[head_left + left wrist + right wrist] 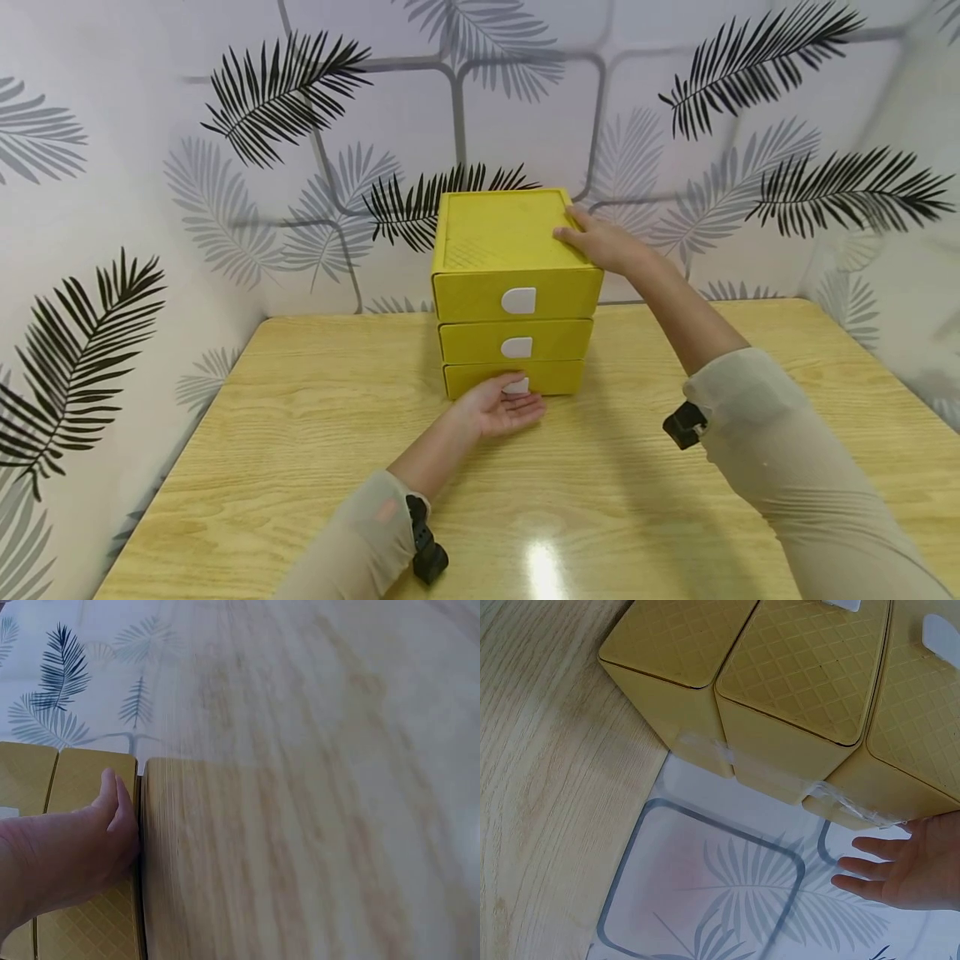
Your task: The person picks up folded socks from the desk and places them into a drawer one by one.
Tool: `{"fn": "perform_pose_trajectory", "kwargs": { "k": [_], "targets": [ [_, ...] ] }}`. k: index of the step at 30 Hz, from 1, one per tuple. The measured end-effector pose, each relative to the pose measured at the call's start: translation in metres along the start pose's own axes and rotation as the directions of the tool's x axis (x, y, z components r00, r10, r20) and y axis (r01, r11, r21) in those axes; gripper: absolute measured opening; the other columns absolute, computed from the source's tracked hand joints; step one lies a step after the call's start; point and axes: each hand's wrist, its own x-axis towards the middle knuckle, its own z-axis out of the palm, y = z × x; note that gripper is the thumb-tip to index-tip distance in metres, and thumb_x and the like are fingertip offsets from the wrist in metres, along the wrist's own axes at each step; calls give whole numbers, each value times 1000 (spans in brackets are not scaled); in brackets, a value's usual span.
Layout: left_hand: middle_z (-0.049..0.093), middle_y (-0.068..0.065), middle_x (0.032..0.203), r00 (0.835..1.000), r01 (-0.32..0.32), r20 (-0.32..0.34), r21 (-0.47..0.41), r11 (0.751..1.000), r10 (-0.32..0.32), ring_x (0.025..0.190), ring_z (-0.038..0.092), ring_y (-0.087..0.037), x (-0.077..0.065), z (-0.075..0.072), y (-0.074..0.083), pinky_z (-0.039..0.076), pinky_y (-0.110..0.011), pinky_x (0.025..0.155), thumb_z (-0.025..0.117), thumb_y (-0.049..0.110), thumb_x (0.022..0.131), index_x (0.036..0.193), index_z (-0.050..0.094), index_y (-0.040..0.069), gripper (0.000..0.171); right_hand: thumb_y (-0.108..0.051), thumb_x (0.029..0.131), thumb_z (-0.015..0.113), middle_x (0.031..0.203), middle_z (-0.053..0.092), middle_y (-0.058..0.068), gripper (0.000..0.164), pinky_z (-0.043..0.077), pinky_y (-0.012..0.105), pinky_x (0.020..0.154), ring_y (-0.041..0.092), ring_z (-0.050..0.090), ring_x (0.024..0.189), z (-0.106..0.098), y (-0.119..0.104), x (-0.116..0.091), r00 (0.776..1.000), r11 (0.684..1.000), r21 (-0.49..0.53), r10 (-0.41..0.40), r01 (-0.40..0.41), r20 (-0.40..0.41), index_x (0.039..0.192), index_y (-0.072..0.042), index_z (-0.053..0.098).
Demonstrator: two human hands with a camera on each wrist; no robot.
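A yellow three-drawer storage box stands on the table against the wall, each drawer front bearing a white tab handle. All three drawers look closed. My left hand is at the lowest drawer, palm up, its thumb by the white handle and its fingers stretched out below. In the left wrist view, the left hand lies along the lowest drawer front. My right hand rests on the box's top right edge. Its fingers extend straight beside the box's side, as the right wrist view of that hand shows.
The wooden table extends around the box and towards me. A wall covering with leaf prints rises behind and at both sides. Clear tape runs along the box's side. Dark straps sit on both wrists.
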Motion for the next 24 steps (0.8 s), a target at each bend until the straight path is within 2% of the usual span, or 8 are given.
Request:
{"fn": "perform_pose_trajectory", "kwargs": {
  "k": [8, 11, 13, 16, 19, 22, 24],
  "targets": [
    [33, -19, 122, 998, 42, 42, 31, 999, -43, 106, 37, -32, 6, -7, 8, 33, -39, 84, 50, 16, 82, 118, 28, -9, 49, -48, 85, 26, 134, 9, 15, 63, 6, 46, 92, 32, 5, 119, -1, -1, 1, 1000, 1000, -8, -2, 2, -10, 134, -16, 1],
    [34, -19, 121, 996, 52, 61, 110, 993, -59, 105, 39, -31, 6, -12, 9, 34, -40, 82, 52, 21, 81, 117, 29, -6, 51, -47, 85, 26, 134, 9, 15, 63, 6, 46, 93, 32, 6, 119, -1, -1, 1, 1000, 1000, -7, -11, 11, -8, 134, -15, 1],
    [35, -19, 121, 994, 62, 79, 189, 980, -78, 104, 40, -31, 4, -15, 10, 35, -40, 81, 53, 25, 80, 117, 28, -4, 53, -46, 85, 27, 134, 10, 15, 63, 7, 46, 93, 32, 7, 119, 0, -1, 2, 1000, 1000, -9, -19, 19, -16, 134, -15, 3],
    [35, -20, 121, 987, 63, 117, 327, 943, -106, 103, 41, -33, -2, -21, 15, 35, -41, 81, 53, 30, 80, 119, 26, -3, 58, -45, 86, 28, 134, 11, 14, 62, 7, 45, 93, 31, 8, 119, 0, 0, 3, 999, 999, 0, -38, 38, -36, 134, -13, 5],
    [33, -21, 123, 979, 36, 162, 469, 883, -126, 103, 40, -34, -12, -27, 25, 34, -41, 82, 47, 30, 83, 123, 23, -4, 58, -46, 85, 31, 134, 13, 13, 63, 8, 45, 93, 30, 9, 119, 1, 3, 5, 997, 998, 42, -53, 56, -62, 134, -14, 7],
    [30, -21, 125, 970, 0, 203, 559, 829, -136, 105, 39, -34, -24, -34, 37, 32, -41, 84, 43, 28, 86, 126, 21, -4, 56, -47, 83, 34, 133, 16, 12, 63, 14, 45, 92, 29, 15, 118, 2, 9, 4, 992, 982, 169, -62, 81, -114, 133, -15, 15],
    [28, -21, 126, 963, -24, 227, 604, 796, -143, 107, 37, -33, -32, -38, 45, 31, -41, 85, 41, 26, 87, 127, 21, -4, 54, -48, 82, 35, 132, 20, 10, 62, 17, 42, 92, 26, 19, 117, 4, 13, 2, 986, 955, 285, -37, 83, -165, 132, -14, 21]
  ]
}}
